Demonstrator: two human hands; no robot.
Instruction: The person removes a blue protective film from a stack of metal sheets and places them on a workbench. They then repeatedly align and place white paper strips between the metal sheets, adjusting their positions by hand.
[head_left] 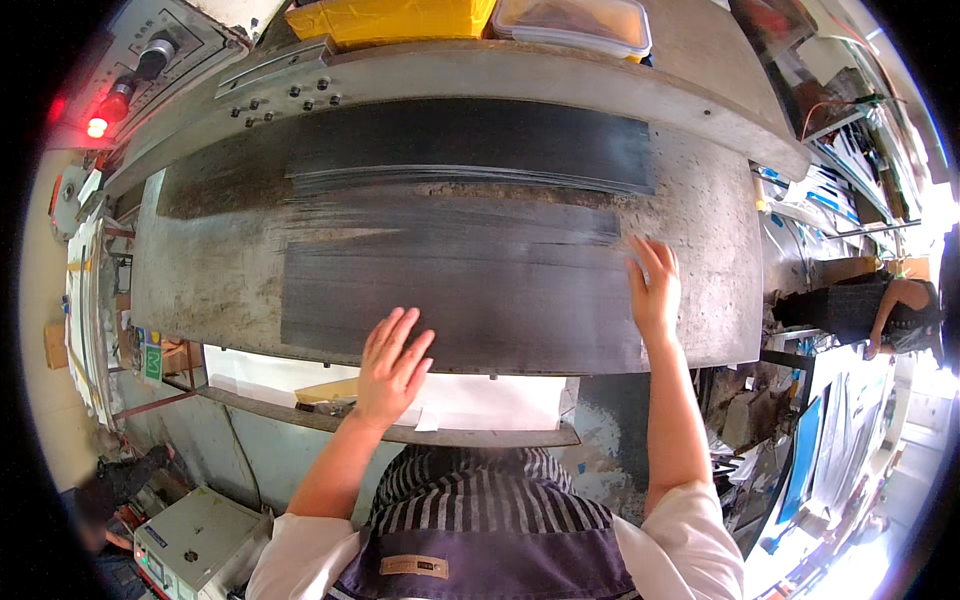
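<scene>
Dark grey thin sheets (470, 300) lie in a loosely fanned pile on the near half of a worn metal table (708, 230). Over the pile's front edge, left of its middle, my left hand (393, 368) is open with the fingers spread. Whether its fingertips touch the top sheet I cannot tell. At the right end of the pile my right hand (655, 290) is open, fingers extended along the sheet edges. A second, darker stack of long strips (470, 140) lies behind the pile, its front edges slightly stepped.
Behind the table runs a metal beam (400, 80) with bolts. On it stand a yellow container (390, 22) and a clear plastic box (572, 25). A lit red lamp (97, 127) is far left. A white-lined ledge (500, 402) lies before me. Another person (860, 310) is at right.
</scene>
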